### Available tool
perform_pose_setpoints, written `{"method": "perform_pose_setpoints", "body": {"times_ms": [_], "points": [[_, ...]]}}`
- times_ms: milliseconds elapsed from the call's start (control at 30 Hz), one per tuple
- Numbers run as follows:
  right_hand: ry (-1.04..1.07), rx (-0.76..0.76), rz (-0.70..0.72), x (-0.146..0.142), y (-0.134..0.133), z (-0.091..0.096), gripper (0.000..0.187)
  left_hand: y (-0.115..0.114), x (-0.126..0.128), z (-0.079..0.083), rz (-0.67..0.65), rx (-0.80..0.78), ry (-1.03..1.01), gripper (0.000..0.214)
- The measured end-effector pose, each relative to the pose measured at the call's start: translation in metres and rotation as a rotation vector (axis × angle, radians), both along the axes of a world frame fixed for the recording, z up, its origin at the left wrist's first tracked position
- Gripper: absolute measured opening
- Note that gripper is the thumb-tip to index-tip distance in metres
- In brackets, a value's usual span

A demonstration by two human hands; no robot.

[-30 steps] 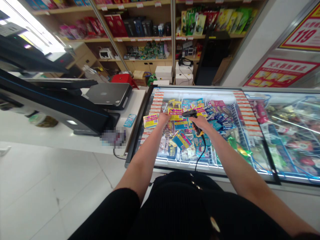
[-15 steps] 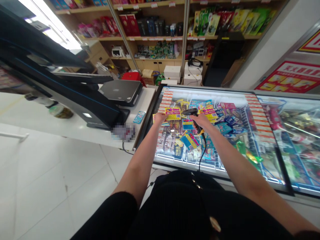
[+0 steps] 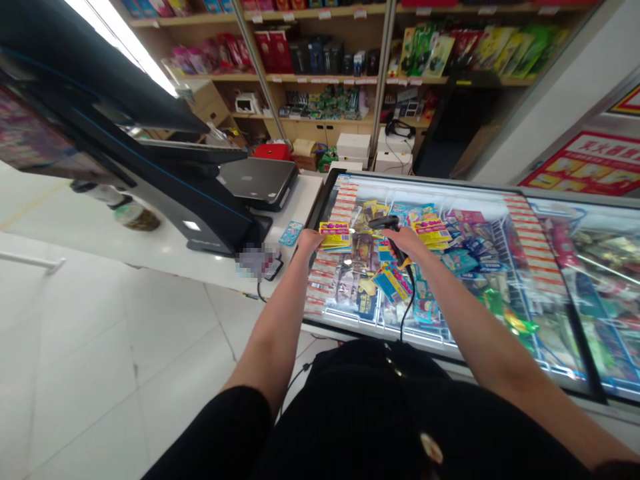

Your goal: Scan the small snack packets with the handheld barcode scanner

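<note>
My left hand [image 3: 311, 241] pinches a small stack of yellow-and-pink snack packets [image 3: 335, 235] by its left end, over the left side of the glass-topped freezer [image 3: 334, 316]. My right hand [image 3: 406, 241] is wrapped round the handle of a black barcode scanner [image 3: 384, 222]. The scanner's head points left towards the packets, with a gap between them. Its cable [image 3: 409, 307] hangs down towards my body. Just right of the scanner lies another yellow-and-pink packet [image 3: 432, 233]. Below it, a blue-and-yellow packet [image 3: 393, 283] lies tilted on the glass.
On the left, a white counter [image 3: 175, 230] carries a black checkout terminal [image 3: 210, 220], a dark flat-topped device [image 3: 260, 179], a blue card [image 3: 291, 233] and a round tub [image 3: 136, 217]. Wrapped goods [image 3: 473, 260] show through the freezer glass. Stocked shelves [image 3: 325, 77] stand behind.
My left hand has drawn the packets left across the freezer, away from the scanner. The right hand keeps its hold on the scanner. The view has turned slightly left.
</note>
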State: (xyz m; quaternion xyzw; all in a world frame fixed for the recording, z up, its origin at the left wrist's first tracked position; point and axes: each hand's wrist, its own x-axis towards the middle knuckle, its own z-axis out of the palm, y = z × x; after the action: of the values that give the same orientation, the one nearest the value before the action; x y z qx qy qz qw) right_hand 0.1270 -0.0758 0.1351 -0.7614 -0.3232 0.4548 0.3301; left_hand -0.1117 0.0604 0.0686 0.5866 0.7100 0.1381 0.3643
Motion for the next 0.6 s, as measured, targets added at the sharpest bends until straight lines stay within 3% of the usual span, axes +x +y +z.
{"method": "perform_pose_setpoints", "body": {"times_ms": [300, 433, 600], "points": [[0.024, -0.028, -0.067, -0.006, -0.003, 0.01, 0.026, 0.005, -0.009, -0.01, -0.154, -0.003, 0.266, 0.023], [0.004, -0.056, -0.086, -0.002, -0.007, 0.011, 0.026, 0.004, 0.002, 0.002, -0.141, 0.166, 0.27, 0.023], [-0.005, -0.061, -0.101, 0.012, -0.014, 0.008, 0.029, -0.001, 0.038, 0.019, -0.136, 0.353, 0.167, 0.022]]}}
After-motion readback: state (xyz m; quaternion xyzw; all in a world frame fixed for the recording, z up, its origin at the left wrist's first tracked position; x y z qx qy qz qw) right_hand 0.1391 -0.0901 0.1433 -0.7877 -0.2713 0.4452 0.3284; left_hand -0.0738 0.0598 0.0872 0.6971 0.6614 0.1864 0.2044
